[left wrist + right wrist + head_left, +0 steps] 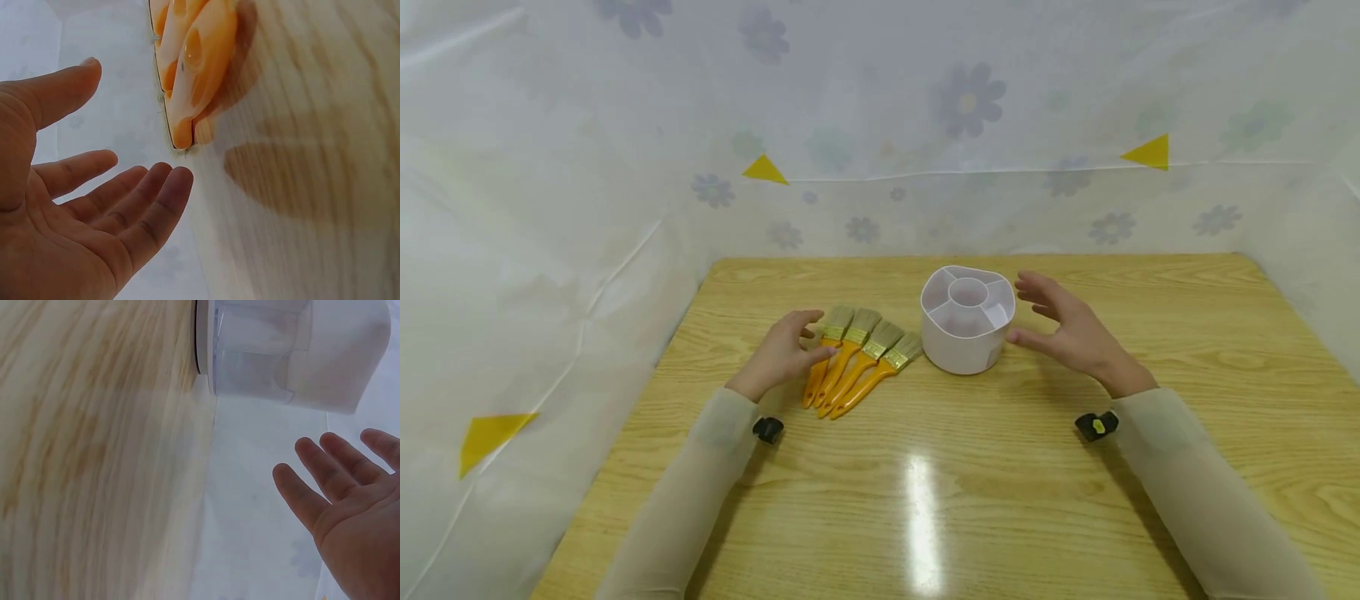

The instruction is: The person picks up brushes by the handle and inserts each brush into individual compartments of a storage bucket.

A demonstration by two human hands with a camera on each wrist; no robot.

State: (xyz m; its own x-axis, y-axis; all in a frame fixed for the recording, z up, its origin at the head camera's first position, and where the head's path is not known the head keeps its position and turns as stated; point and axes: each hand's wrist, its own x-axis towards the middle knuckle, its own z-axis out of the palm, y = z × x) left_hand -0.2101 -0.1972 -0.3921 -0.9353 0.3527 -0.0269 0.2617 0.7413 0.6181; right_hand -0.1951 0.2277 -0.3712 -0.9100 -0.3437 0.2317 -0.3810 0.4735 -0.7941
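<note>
Several paintbrushes (857, 379) with orange handles and pale bristles lie fanned on the wooden table, bristles pointing away. My left hand (785, 354) hovers at their left side, thumb and fingers spread, holding nothing; in the left wrist view the orange handles (203, 56) show beyond the fingertips. Right of the brushes stands a white round organizer (964, 354), divided into compartments around a central ring. My right hand (1063, 329) is beside its right wall, fingers apart and curved toward it. The right wrist view shows a gap between those fingers and the organizer (337, 356), which has a clear panel low on its side.
The wood-grain table (1000, 500) ends at a wall of white plastic sheeting (880, 100) with flower prints. Yellow tape pieces (1150, 153) mark the sheeting. A dark wrist device (768, 430) sits on the left sleeve, another (1097, 426) on the right.
</note>
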